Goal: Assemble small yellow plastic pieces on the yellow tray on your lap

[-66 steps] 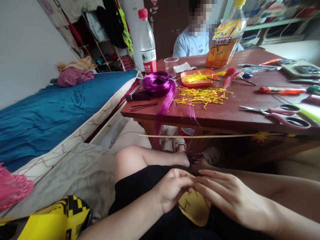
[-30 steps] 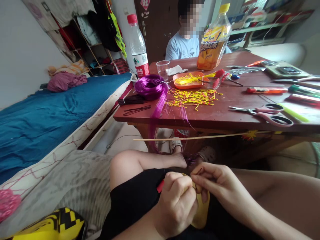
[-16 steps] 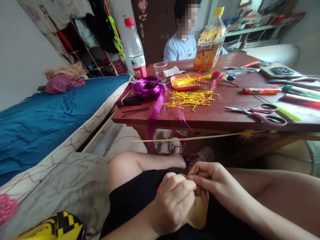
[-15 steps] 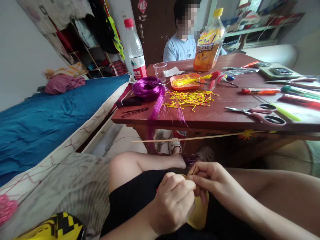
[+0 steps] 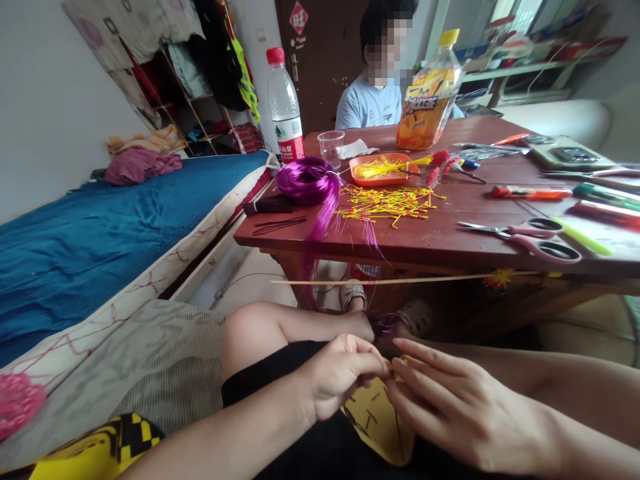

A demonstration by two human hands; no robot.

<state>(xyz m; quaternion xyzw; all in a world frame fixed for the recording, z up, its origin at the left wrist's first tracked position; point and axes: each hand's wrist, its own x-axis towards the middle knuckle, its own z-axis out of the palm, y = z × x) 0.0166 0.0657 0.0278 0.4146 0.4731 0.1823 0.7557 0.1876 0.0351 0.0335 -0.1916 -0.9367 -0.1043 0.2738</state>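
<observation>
Over my lap, my left hand (image 5: 345,373) is closed, thumb and forefinger pinched at the tips. My right hand (image 5: 450,400) meets it there, its fingers fairly straight and pressed together around something small. A speck of yellow shows between the right fingers; the rest of what they hold is hidden. Beneath both hands, a yellow fan-like piece (image 5: 383,427) with dark marks lies on my black shorts. On the table in front are yellow stamens (image 5: 390,203) with reddish ends, a coil of purple thread (image 5: 305,179) and pink-handled scissors (image 5: 537,239).
The red-brown table (image 5: 425,243) holds an orange tray (image 5: 357,175), a plastic cup (image 5: 331,150), a water bottle (image 5: 285,107) and a tea bottle (image 5: 427,100). A thin stick (image 5: 350,282) juts out below its edge. Across it sits a person (image 5: 370,103). A blue-covered bed (image 5: 100,233) is leftward.
My left hand has turned from a fist to a fingertip pinch. My right fingers have straightened, and the dark wire end seen in them is out of sight. The view has shifted slightly left.
</observation>
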